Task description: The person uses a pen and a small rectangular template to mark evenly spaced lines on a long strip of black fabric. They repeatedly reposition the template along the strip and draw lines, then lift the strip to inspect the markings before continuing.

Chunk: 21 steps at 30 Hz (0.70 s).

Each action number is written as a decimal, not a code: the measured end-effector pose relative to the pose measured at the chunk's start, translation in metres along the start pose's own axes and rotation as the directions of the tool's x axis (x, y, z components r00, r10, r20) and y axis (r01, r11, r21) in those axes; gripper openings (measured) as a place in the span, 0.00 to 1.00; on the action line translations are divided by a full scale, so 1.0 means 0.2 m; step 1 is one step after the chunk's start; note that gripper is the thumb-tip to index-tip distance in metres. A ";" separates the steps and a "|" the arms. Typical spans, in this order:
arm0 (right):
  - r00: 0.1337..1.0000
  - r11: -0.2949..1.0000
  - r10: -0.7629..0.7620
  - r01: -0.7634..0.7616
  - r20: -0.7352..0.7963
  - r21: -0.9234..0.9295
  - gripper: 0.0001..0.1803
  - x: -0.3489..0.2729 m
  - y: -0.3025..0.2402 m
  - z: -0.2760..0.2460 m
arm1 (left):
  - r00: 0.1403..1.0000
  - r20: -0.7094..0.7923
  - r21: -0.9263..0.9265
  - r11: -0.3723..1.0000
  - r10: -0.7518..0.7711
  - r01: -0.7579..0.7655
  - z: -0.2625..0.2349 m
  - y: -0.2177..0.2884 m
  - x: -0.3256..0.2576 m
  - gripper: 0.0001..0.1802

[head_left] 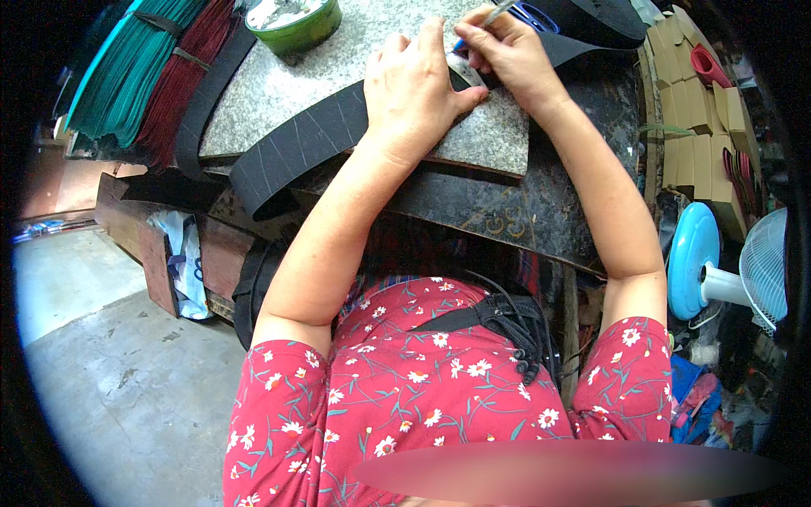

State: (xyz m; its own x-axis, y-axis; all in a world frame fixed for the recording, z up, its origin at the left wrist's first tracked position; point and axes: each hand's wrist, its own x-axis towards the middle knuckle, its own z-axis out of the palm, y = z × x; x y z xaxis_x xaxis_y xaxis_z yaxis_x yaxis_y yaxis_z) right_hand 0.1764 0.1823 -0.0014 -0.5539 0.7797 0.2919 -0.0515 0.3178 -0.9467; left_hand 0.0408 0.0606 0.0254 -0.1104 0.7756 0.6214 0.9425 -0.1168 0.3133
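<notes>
A long black strip (pixel 296 139) with thin pale lines across it curves over the grey speckled slab (pixel 245 110), its near end hanging past the slab's edge. My left hand (pixel 410 93) rests on this strip, thumb stretched out to the right and index finger pointing forward. To its right, my right hand (pixel 511 55) is closed round a slim silver pen (pixel 502 10) with a blue part near its lower end. A small pale, flat piece (pixel 465 69) shows between the hands; its kind is unclear. Where the pen's tip touches is hidden.
A green round tin (pixel 296 29) with whitish contents stands on the slab. Teal (pixel 127 76) and dark red bundles (pixel 190 89) lie at left. Blue scissor-like handles (pixel 536 15) and a black roll (pixel 600 21) are beyond my right hand. A blue-and-white fan (pixel 694 260) stands right.
</notes>
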 end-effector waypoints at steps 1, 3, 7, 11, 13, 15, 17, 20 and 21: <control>0.999 0.999 -0.031 0.031 0.010 -0.024 0.09 0.00 0.00 0.00 | 1.000 0.006 0.005 1.000 -0.006 0.006 0.00 0.00 0.00 0.48; 0.996 0.993 -0.085 0.088 0.038 -0.074 0.09 -0.01 0.00 0.01 | 1.000 0.009 0.004 1.000 -0.011 0.011 0.01 0.00 0.00 0.49; 0.988 0.909 -0.150 0.150 0.031 -0.388 0.09 -0.02 -0.04 0.04 | 1.000 0.012 -0.001 1.000 -0.018 0.018 0.01 -0.02 -0.01 0.52; 0.986 0.990 0.096 -0.108 0.136 0.085 0.12 0.01 -0.10 -0.03 | 1.000 -0.017 -0.001 1.000 -0.002 0.002 0.01 -0.02 -0.01 0.55; 0.977 0.960 0.206 -0.212 0.055 0.180 0.11 0.01 -0.12 -0.05 | 1.000 0.005 -0.017 1.000 -0.014 0.014 0.02 -0.02 0.00 0.57; 0.997 0.998 0.057 -0.059 0.055 0.033 0.12 0.01 -0.14 -0.07 | 1.000 -0.014 -0.016 1.000 -0.008 0.008 0.03 -0.04 -0.01 0.57; 0.987 0.967 -0.137 0.152 0.085 -0.207 0.13 -0.01 -0.17 -0.07 | 0.999 0.008 -0.064 0.997 -0.031 0.032 0.03 -0.06 -0.01 0.56; 0.965 0.687 -0.244 0.245 0.100 -0.684 0.14 -0.05 -0.20 -0.03 | 0.993 0.083 -0.185 0.978 -0.085 0.099 0.02 -0.11 -0.01 0.53; 0.988 0.627 -0.140 0.137 0.062 -0.767 0.17 -0.07 -0.21 -0.01 | 0.992 0.091 -0.214 0.971 -0.091 0.109 0.02 -0.12 0.00 0.51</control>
State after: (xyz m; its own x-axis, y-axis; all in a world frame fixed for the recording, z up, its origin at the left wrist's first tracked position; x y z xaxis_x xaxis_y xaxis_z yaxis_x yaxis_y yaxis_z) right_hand 0.1875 0.1585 0.0343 -0.5919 0.6924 0.4127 0.5288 0.7199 -0.4496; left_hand 0.0194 0.0658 0.0138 -0.1666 0.8363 0.5224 0.8353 -0.1619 0.5254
